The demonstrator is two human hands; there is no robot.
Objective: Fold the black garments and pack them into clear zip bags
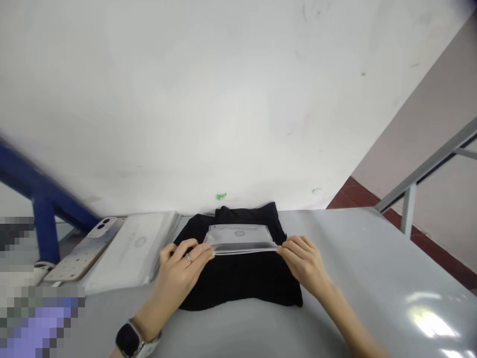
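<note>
A folded black garment (pixel 242 278) lies on the grey table (pixel 357 278) in front of me. Across its upper part sits a frosted zip bag (pixel 240 237) with a round logo. My left hand (pixel 182 268), with a ring and a smartwatch on the wrist, pinches the bag's left end. My right hand (pixel 303 263) pinches the bag's right end. Both hands hold the bag's near edge taut over the garment.
A stack of frosted zip bags (pixel 136 248) lies left of the garment. A phone (pixel 84 248) rests further left, near a blue metal frame (pixel 40 199). A white wall stands behind the table. A grey rail (pixel 421 174) runs at the right.
</note>
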